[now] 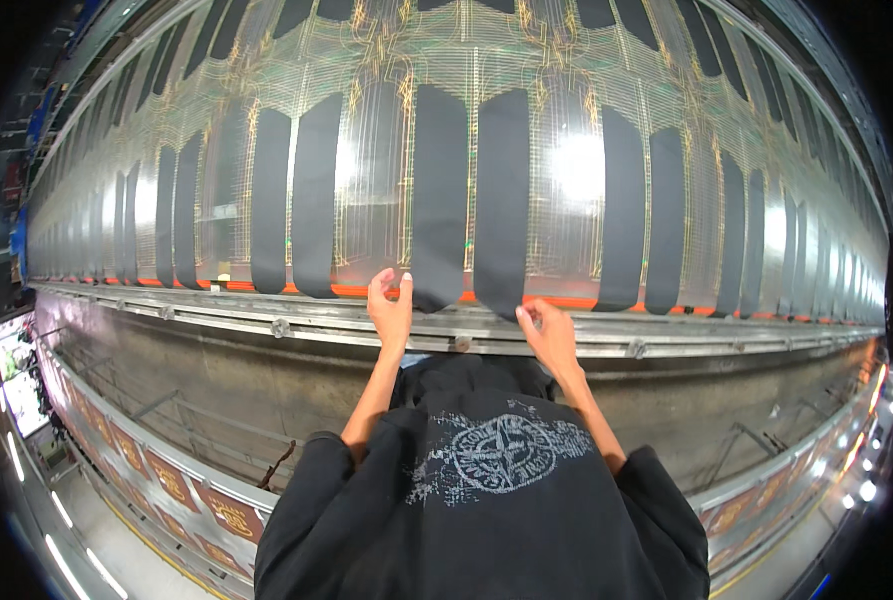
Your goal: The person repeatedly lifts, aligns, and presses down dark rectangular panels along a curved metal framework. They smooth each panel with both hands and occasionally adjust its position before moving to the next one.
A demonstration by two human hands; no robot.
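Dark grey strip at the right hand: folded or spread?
Spread: the dark grey strip shows no fold; its lower end overlaps the orange band by the right hand.

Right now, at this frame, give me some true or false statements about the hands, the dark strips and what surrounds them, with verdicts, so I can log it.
1. The left hand is beside the lower left edge of a dark strip. True.
2. The right hand is raised near the strips' upper ends. False: the right hand is at the lower right corner of the neighbouring dark strip.
3. The band along the strips' lower ends is blue. False: it is an orange band.
4. A metal rail runs on the person's side of that band. True.
5. The person wears a plain white top. False: it is a black top with a pale printed motif.
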